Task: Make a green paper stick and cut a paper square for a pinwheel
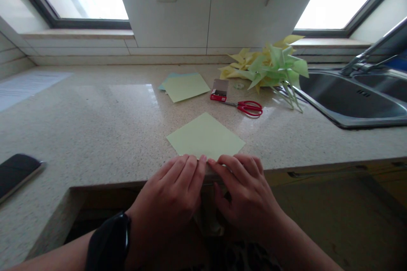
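On the speckled countertop (95, 127), a pale green paper square (205, 136) lies corner-on just beyond both hands. The left hand (171, 192) and right hand (244, 190), equally near, press flat fingertips on its near edge.

Pale green paper sheet (205, 136), red-handled scissors (249, 108), speckled beige counter (95, 118), black phone (15, 172), yellow-and-green paper pinwheels (270, 65)

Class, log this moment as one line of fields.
left hand: pressing green paper | right hand: pressing same sheet's near edge | nearby: red scissors, paper pinwheels
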